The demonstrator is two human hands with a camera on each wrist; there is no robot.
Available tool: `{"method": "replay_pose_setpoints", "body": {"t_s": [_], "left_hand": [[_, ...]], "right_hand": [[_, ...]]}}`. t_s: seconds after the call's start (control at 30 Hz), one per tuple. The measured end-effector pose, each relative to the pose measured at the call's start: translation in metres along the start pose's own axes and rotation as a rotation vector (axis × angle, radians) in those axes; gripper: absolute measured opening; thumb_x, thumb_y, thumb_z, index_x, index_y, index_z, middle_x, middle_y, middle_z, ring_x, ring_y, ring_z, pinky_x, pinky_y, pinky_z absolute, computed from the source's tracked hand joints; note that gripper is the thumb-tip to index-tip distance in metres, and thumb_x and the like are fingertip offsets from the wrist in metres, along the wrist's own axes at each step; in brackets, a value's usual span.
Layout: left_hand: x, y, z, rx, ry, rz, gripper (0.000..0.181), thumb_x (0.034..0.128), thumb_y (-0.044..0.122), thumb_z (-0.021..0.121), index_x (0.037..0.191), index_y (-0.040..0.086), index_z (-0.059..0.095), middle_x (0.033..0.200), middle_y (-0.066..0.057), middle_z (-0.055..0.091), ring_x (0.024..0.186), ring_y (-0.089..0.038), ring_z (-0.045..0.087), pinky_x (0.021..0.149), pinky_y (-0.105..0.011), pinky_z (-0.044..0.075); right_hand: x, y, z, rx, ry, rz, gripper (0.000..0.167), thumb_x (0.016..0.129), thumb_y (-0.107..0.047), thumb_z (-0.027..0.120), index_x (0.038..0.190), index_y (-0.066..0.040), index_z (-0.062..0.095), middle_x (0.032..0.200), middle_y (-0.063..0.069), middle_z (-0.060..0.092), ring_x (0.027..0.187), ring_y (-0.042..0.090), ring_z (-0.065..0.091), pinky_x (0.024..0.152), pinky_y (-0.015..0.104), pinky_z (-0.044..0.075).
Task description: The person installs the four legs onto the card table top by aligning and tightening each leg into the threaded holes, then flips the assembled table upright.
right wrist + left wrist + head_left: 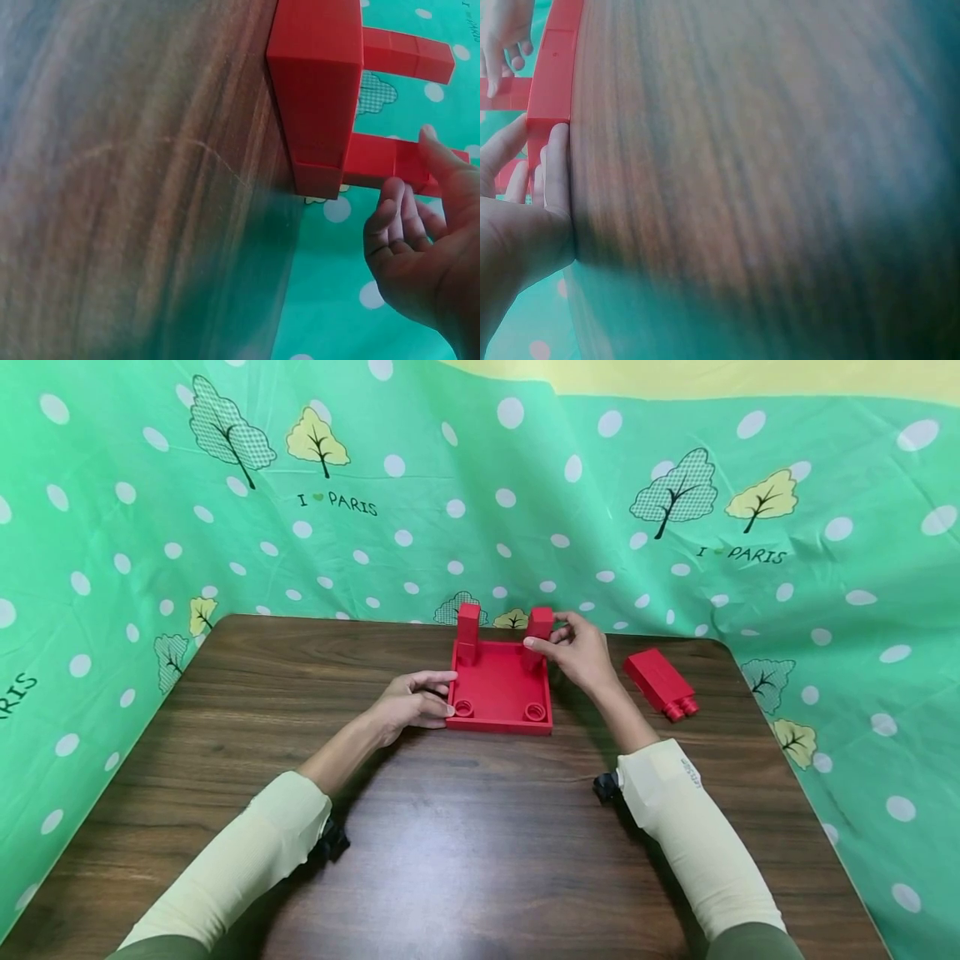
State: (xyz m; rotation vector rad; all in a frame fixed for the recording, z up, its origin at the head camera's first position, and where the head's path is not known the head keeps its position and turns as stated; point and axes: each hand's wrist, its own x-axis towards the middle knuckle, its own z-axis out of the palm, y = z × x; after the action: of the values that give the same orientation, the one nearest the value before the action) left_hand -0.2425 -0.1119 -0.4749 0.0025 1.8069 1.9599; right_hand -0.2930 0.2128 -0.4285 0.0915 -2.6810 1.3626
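Note:
A shallow red square tray (501,683) lies on the table with two round threaded sockets at its near corners. Square red posts stand upright at its far corners, one left post (468,633) and one right post (538,625). My left hand (408,703) grips the tray's left edge near the front corner, thumb and fingers on either side of the rim (549,75). With thumb in front and fingers behind, my right hand (583,653) holds the right post near its top. The right wrist view shows that hand (420,240) around the post's upper end.
To the right lie red posts (660,679) side by side, threaded ends toward me. The brown wooden table (450,827) ends at a green dotted curtain (420,510) behind and at the sides. Black wrist cameras sit at both cuffs.

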Motion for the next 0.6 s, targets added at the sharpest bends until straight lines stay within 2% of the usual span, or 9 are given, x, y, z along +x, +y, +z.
{"method": "replay_pose_setpoints", "body": {"t_s": [0.07,0.2,0.47,0.6], "left_hand": [[-0.0002,0.0002,-0.0004,-0.003,0.000,-0.001,0.077,0.0898,-0.015,0.078,0.161,0.010,0.063,0.128,-0.005,0.061,0.096,-0.016,0.075,0.083,-0.037,0.073],[-0.0007,0.0010,-0.0002,0.001,-0.004,0.000,0.078,0.0900,-0.014,0.078,0.162,0.010,0.062,0.127,-0.005,0.061,0.096,-0.016,0.075,0.084,-0.037,0.073],[-0.0010,0.0018,-0.0007,0.000,-0.007,-0.005,0.076,0.0918,-0.014,0.075,0.163,0.010,0.061,0.129,-0.005,0.061,0.099,-0.015,0.076,0.083,-0.037,0.073],[-0.0004,0.0013,-0.0010,-0.002,-0.010,-0.009,0.076,0.0923,-0.014,0.074,0.163,0.010,0.061,0.129,-0.005,0.060,0.100,-0.016,0.077,0.083,-0.036,0.073]], "right_hand": [[0.0001,-0.0005,-0.0023,0.002,-0.012,0.006,0.073,0.096,-0.040,0.092,0.154,-0.005,0.063,0.103,0.010,0.075,0.083,0.017,0.072,0.071,0.023,0.056],[-0.0013,-0.0032,-0.0078,0.020,-0.039,0.026,0.074,0.096,-0.039,0.091,0.156,-0.007,0.061,0.108,0.014,0.076,0.092,0.030,0.077,0.074,0.023,0.058],[0.0015,-0.0053,-0.0055,0.046,-0.085,0.011,0.077,0.095,-0.037,0.092,0.159,-0.010,0.058,0.145,0.015,0.066,0.131,0.035,0.068,0.111,0.050,0.062],[0.0031,-0.0042,-0.0010,0.063,-0.080,-0.008,0.067,0.096,-0.035,0.092,0.149,-0.006,0.063,0.141,0.019,0.069,0.129,0.039,0.072,0.115,0.056,0.062]]}}
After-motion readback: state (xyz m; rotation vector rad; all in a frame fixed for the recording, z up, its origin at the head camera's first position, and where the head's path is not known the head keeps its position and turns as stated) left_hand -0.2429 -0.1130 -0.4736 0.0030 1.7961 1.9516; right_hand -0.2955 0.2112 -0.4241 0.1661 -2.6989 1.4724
